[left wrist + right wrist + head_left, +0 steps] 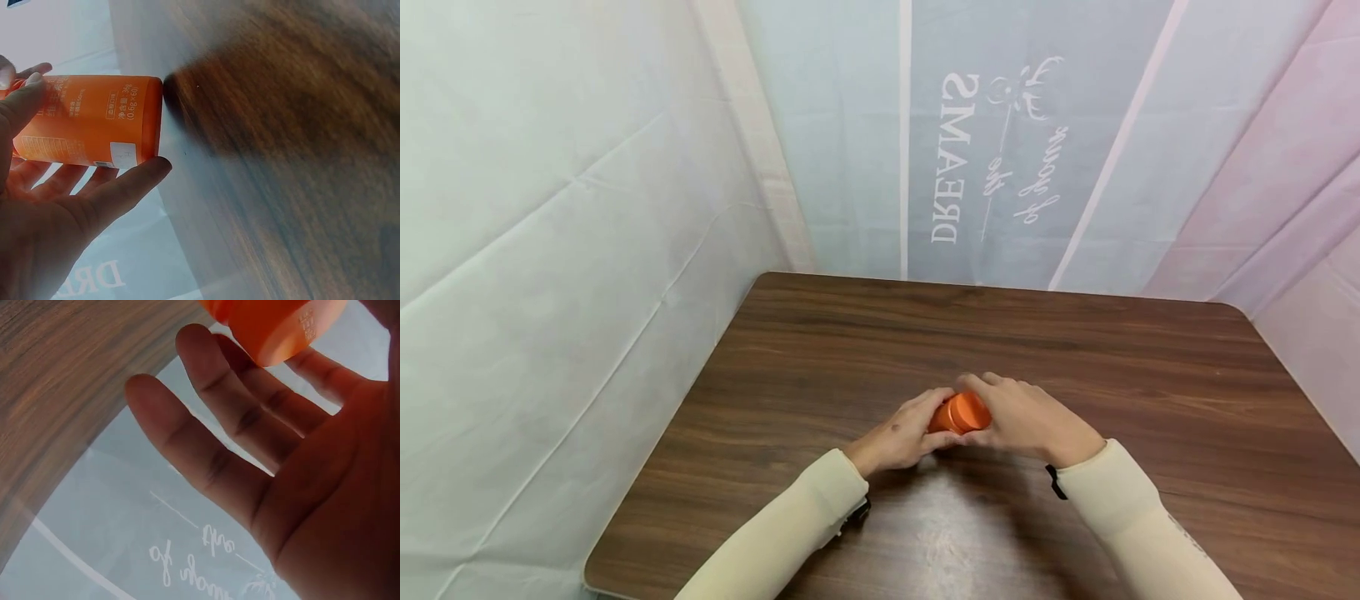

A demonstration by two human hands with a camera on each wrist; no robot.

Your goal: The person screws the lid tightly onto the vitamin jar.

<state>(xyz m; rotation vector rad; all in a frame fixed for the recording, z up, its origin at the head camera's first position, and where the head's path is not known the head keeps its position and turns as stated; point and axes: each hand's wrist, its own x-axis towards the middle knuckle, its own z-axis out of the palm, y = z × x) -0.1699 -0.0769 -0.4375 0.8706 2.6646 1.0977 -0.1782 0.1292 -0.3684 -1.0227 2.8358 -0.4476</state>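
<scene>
An orange plastic bottle [87, 115] with printed white lettering and a small white sticker is between both hands, its base at the tabletop in the left wrist view. My left hand [906, 429] holds the bottle body, thumb on one side and fingers along the other. The orange cap [970, 412] faces my right hand [1028, 417], whose thumb and fingers grip round it. From the right wrist, small stamped print shows on top of the cap, and two fingers stretch out past it. Part of the bottle body is hidden behind the fingers in the head view.
A dark wood-grain table [820, 333] with rounded corners lies under the hands. Pale cloth hangs along its left side, and a printed backdrop [850, 167] with mirrored lettering stands behind its far edge. Both forearms have cream sleeves [790, 525] and dark wrist straps.
</scene>
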